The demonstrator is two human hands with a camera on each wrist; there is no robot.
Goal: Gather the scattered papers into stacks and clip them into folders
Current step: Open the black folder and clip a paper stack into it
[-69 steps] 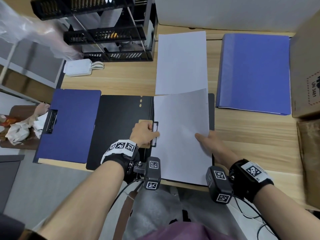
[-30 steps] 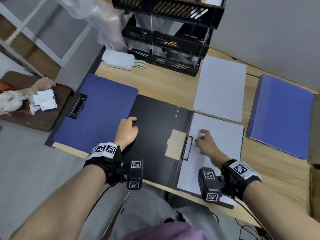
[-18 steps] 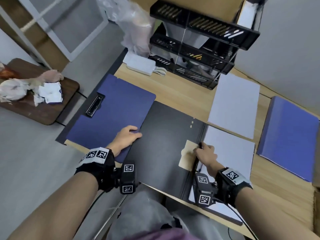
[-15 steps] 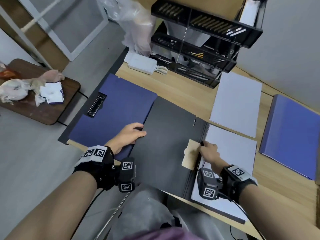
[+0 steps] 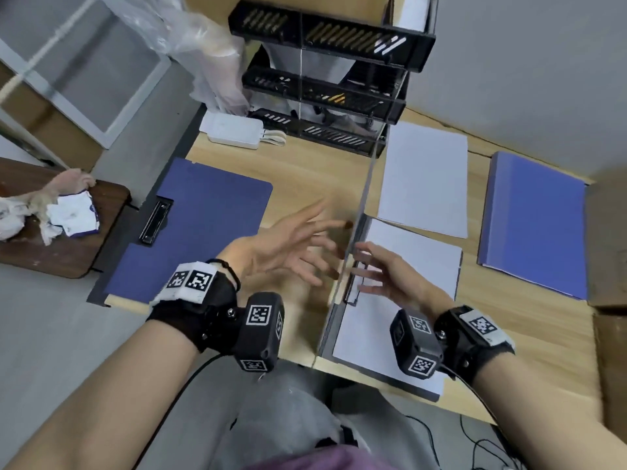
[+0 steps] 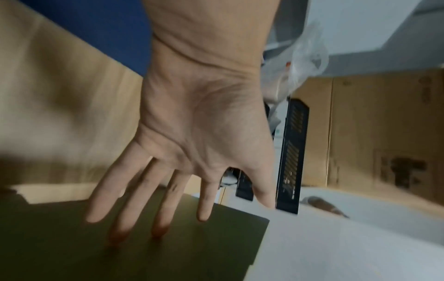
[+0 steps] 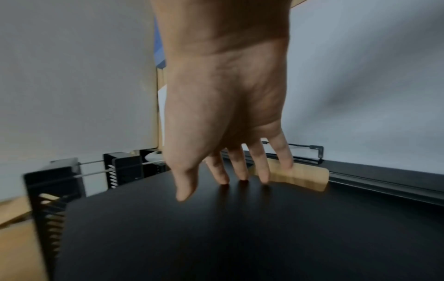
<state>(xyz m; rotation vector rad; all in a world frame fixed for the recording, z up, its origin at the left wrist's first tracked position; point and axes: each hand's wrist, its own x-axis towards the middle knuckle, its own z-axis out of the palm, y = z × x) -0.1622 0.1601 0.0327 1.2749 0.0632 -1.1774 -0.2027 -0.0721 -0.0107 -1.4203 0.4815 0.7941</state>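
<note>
The black folder's cover point(image 5: 361, 205) stands on edge in the head view, a thin line over the spine. My left hand point(image 5: 298, 252) is spread open, its straight fingers pressing the cover's outer face point(image 6: 168, 247). From the other side my right hand point(image 5: 383, 276) is open too, fingertips touching the inner face point(image 7: 216, 228) beside a tan label point(image 7: 305, 176). White paper point(image 5: 407, 266) lies in the folder's right half under the wire clip point(image 5: 353, 290). A loose paper stack point(image 5: 424, 178) lies behind it.
A dark blue clipboard folder point(image 5: 203, 225) lies at the left, a light blue folder point(image 5: 532, 225) at the right beside cardboard boxes point(image 5: 607, 239). A black tray rack point(image 5: 325, 83) and white adapter point(image 5: 234, 130) stand at the back. Crumpled paper sits on a side table point(image 5: 101, 205).
The black cover lay flat to the left; my left hand took its edge and swung it up on edge. My right hand left the clip and now meets the cover's inner face.
</note>
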